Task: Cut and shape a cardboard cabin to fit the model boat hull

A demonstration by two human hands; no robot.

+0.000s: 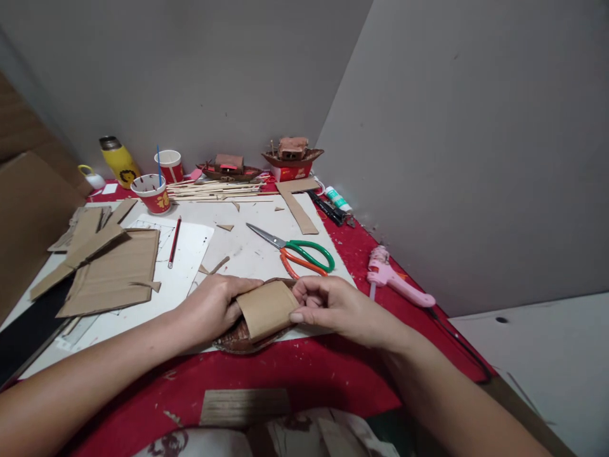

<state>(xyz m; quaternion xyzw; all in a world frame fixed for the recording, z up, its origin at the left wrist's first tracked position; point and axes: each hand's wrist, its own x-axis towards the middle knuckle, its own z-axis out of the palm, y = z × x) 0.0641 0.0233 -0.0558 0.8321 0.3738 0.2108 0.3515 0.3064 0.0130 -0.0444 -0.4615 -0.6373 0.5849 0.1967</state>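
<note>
Low over the table's front edge is a brown model boat hull (pixel 231 338), with a curved piece of cardboard (pixel 269 310) resting across it. My left hand (pixel 216 304) is closed around the hull's left side, its thumb along the cardboard's far edge; the other fingers are partly hidden. At the right end, my right hand (pixel 328 304) pinches the cardboard's edge between thumb and curled fingers. Scissors (pixel 290 246) with one green and one orange handle lie just beyond both hands, blades parted slightly and pointing away to the left.
Cardboard scraps (pixel 114 273) and a red pencil (pixel 175 242) lie left. Paper cups (pixel 151 193), thin wooden sticks (pixel 214 190), a yellow bottle (pixel 118 163) and two finished-looking model boats (pixel 292 152) line the back. A pink glue gun (pixel 397 279) with its cord is at right, near grey walls.
</note>
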